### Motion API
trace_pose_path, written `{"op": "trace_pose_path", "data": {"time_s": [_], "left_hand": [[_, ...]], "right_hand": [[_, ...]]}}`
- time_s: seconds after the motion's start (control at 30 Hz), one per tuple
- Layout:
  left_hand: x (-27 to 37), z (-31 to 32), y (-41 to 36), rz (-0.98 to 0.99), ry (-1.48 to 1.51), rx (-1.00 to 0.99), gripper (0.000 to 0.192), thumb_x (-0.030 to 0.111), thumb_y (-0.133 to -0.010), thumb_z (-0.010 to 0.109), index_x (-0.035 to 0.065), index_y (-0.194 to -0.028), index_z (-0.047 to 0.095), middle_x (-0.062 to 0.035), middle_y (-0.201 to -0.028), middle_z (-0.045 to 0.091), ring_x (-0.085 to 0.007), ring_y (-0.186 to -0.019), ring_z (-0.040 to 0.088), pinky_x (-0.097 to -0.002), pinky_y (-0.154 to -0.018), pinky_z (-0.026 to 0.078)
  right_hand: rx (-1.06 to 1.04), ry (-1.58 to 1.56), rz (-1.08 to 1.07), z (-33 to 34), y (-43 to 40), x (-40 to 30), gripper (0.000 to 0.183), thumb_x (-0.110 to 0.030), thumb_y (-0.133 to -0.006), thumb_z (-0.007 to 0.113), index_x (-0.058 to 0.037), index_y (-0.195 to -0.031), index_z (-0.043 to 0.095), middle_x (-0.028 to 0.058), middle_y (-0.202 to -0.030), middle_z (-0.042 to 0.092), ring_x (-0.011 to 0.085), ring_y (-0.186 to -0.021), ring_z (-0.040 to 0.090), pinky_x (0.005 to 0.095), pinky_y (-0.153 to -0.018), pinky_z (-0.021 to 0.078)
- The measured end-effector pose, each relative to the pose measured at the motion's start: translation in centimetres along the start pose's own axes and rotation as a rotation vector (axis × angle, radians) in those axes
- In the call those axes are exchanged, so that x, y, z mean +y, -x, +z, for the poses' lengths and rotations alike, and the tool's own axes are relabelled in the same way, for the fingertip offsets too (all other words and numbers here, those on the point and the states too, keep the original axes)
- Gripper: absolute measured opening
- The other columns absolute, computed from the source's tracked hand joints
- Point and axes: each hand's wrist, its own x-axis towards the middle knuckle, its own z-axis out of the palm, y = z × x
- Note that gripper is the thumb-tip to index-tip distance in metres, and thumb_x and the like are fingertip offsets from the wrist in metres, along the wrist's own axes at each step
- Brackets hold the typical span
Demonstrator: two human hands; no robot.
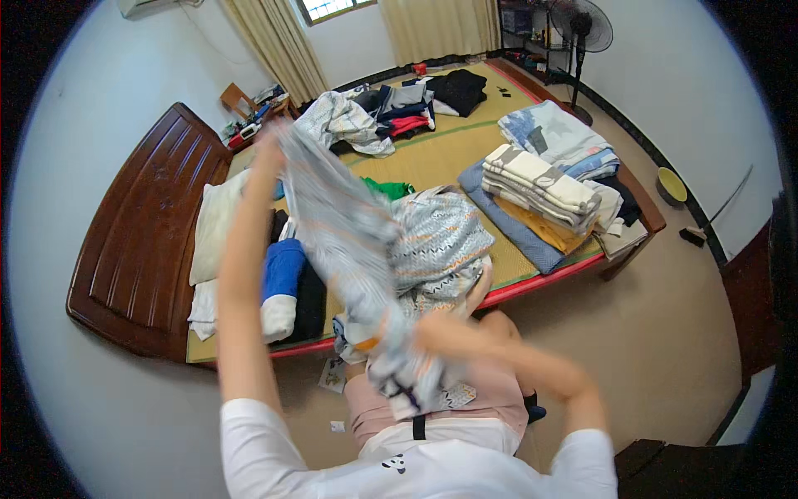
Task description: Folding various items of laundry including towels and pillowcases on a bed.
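Observation:
A light grey patterned cloth (pixel 349 231) is stretched slantwise in front of me, blurred by motion. My left hand (pixel 272 146), raised far out over the bed, grips its upper end. Close to my lap, my right hand (pixel 430 334) is closed on the lower part, with some of the cloth hanging below it. Both hands are blurred, so single fingers cannot be made out. Behind the stretched part, more grey cloth with zigzag print (pixel 442 243) lies bunched at the bed's edge and over my legs. Whether it is all one piece is unclear.
The bed has a woven mat (pixel 436 146) and a wooden headboard (pixel 156 231). Folded blankets (pixel 539 187) are stacked at right, a blue and white roll (pixel 282 280) and pillow (pixel 215 231) lie at left, and piled clothes (pixel 405 115) farther back. A fan (pixel 581 37) stands beyond.

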Motion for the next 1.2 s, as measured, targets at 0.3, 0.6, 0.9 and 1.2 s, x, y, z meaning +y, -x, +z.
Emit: {"op": "trace_pose_path", "data": {"time_s": [0.3,0.6,0.9,1.2], "left_hand": [[31.8,12.1,6.0,1.477,-0.712,-0.060,0.028,0.020,-0.068,0.062,-0.0032,-0.080,0.052,-0.0105,-0.068,0.056,-0.0159,-0.051,0.052,-0.0267,-0.044,0.044],[12.6,-7.0,9.8,0.346,-0.005,0.145,0.024,0.020,-0.080,0.044,0.0018,-0.091,0.055,-0.0121,-0.091,0.058,-0.0257,-0.083,0.056,-0.0419,-0.077,0.045],[-15.6,-0.9,28.5,-0.174,-0.384,-0.481,0.018,0.019,-0.072,0.060,0.0023,-0.078,0.059,-0.0061,-0.085,0.057,-0.0155,-0.073,0.055,-0.0306,-0.070,0.044],[-14.5,3.6,32.4,0.008,-0.604,-0.821,0.015,0.014,-0.080,0.054,0.0004,-0.080,0.059,-0.0041,-0.070,0.059,-0.0108,-0.063,0.053,-0.0257,-0.056,0.043]], "right_hand": [[1.271,-0.118,0.001,-34.5,-1.4,5.0,0.032,-0.027,-0.074,0.049,0.0025,-0.065,0.057,0.0170,-0.059,0.056,0.0250,-0.056,0.057,0.0368,-0.053,0.0437],[0.711,-0.271,0.242,-9.9,-2.3,9.7,0.065,-0.047,-0.065,0.065,0.0028,-0.104,0.049,0.0205,-0.096,0.055,0.0249,-0.092,0.053,0.0312,-0.078,0.0413],[0.427,-1.186,0.420,2.7,-5.8,7.1,0.054,-0.051,-0.083,0.036,-0.0038,-0.082,0.062,0.0049,-0.083,0.058,0.0118,-0.083,0.048,0.0224,-0.078,0.0345],[0.170,-1.242,0.055,6.1,-5.5,2.6,0.014,-0.013,-0.077,0.057,-0.0033,-0.068,0.055,-0.0067,-0.060,0.047,0.0013,-0.054,0.039,0.0176,-0.048,0.0306]]}}
